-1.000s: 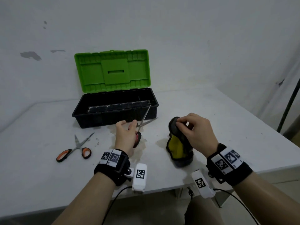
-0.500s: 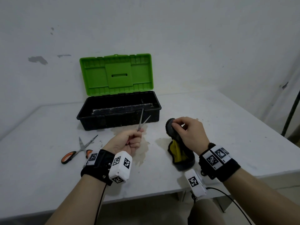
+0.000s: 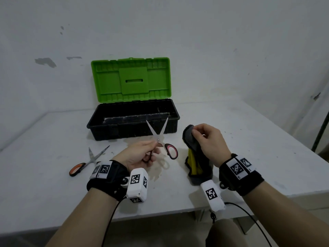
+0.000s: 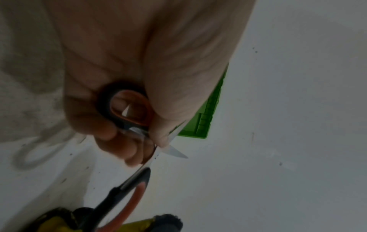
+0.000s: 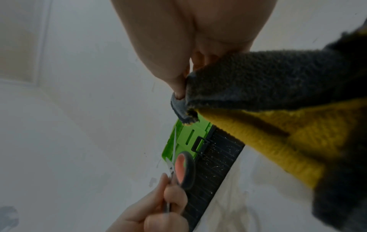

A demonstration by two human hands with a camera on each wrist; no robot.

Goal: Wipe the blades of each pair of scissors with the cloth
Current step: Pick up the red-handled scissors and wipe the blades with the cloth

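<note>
My left hand (image 3: 142,155) grips one handle of the red-and-black scissors (image 3: 161,139) and holds them above the table. Their blades point up and away, spread in a V in front of the toolbox. The other handle loop (image 3: 171,151) hangs free to the right. The left wrist view shows my fingers curled through a handle loop (image 4: 127,109). My right hand (image 3: 204,138) pinches the top of a dark grey and yellow cloth (image 3: 195,161), which hangs down to the table just right of the scissors. Another pair, the orange-handled scissors (image 3: 87,162), lies on the table at the left.
An open toolbox with a black base (image 3: 131,120) and an upright green lid (image 3: 130,79) stands behind the hands. The white table (image 3: 44,184) ends at a front edge near my wrists and a right edge near a dark pole (image 3: 322,129).
The left hand has turned and the blades of the held scissors have spread wider, with one handle loop now swung out to the right. The right hand has kept hold of the cloth, lifting slightly.
</note>
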